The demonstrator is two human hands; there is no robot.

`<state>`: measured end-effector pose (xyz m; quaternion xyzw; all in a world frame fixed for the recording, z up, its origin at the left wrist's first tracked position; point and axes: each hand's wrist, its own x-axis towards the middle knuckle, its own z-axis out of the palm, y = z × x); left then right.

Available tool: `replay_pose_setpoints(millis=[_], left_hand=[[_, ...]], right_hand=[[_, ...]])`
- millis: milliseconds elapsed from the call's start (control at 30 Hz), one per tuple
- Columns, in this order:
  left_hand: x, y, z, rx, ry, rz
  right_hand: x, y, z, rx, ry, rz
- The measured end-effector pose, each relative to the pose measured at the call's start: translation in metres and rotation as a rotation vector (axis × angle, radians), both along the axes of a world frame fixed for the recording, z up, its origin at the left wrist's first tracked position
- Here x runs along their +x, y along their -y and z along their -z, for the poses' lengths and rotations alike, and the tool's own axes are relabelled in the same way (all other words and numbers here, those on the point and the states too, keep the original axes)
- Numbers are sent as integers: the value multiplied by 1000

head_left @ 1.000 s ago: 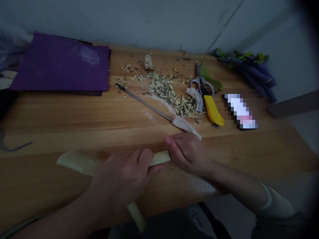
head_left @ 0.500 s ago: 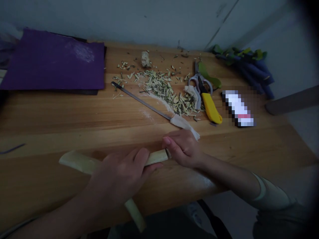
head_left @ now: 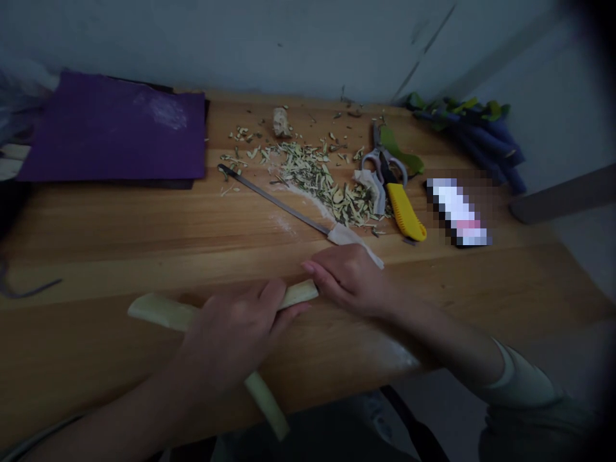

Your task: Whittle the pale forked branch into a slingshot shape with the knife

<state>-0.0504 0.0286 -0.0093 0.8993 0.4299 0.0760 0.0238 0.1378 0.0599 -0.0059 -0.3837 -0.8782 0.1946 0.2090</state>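
My left hand (head_left: 235, 327) is wrapped round a pale, peeled forked branch (head_left: 163, 310). One arm of it sticks out to the left, one points down past the table edge, and a short end points right. At that short end my right hand (head_left: 349, 279) is closed, its thumb by the cut tip; what its fingers grip is hidden. Just beyond the right hand lies a thin metal file (head_left: 283, 205) with a white-wrapped handle. A heap of pale green shavings (head_left: 327, 183) is spread behind the file.
Scissors (head_left: 385, 163) and a yellow-handled cutter (head_left: 405, 212) lie right of the shavings. Further right are a phone (head_left: 457, 212) with a blurred screen and a bundle of dark stems (head_left: 481, 128). Purple sheets (head_left: 120, 135) lie at back left. A whitish lump (head_left: 280, 122) stands behind.
My right hand has shifted slightly left and up over the short end of the branch, covering the dark edge seen there before. The view has shifted a little.
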Motion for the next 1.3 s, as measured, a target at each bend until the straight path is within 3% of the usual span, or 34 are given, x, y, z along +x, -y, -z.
replay_pose_setpoints(millis=[100, 200, 300, 533, 700, 900, 1067, 1200, 1300], left_hand=[[1, -1, -3, 2, -75, -54], [0, 2, -6, 19, -108, -77], [0, 5, -8, 66, -104, -63], [3, 9, -12, 143, -38, 5], [4, 9, -10, 116, -20, -6], [6, 5, -2, -7, -60, -39], [5, -2, 2, -108, -93, -63], [1, -9, 1, -140, -120, -146], [-4, -15, -3, -154, -120, -209]], right_hand=[[2, 0, -13, 56, 173, 83], [-1, 5, -20, 177, 195, 105], [-8, 13, -17, 287, 226, 60], [-14, 17, -7, 394, 281, 157], [-10, 10, -4, 287, 178, 97], [-8, 2, 12, 196, 56, 81], [-12, 1, 12, 109, 181, 110], [6, -6, -3, 28, 133, 214], [34, -15, -14, 25, 75, 436]])
